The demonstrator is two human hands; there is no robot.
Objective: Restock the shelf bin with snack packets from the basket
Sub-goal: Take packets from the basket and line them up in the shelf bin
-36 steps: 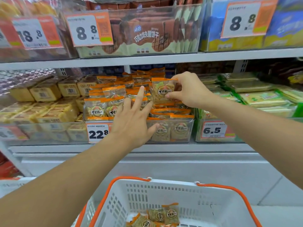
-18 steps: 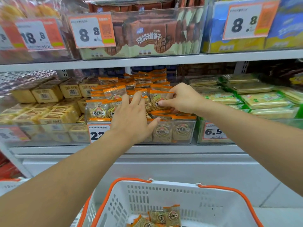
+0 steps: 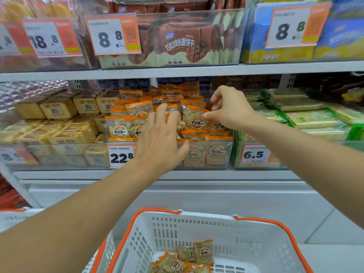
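Shelf bin [image 3: 220, 154] heaped, right hand [image 3: 230, 109] pinching orange-edged snack packet [image 3: 194, 120]

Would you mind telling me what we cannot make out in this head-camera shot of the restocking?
- How many snack packets remain in the basket: the bottom edge of the head view cuts them off.
- Packets under the left hand: the hand hides them.
- Whether the right hand grips the upright packet or only touches it: its fingertips are hidden.
- Small print on the 22.8 price tag: too small, partly behind the wrist.
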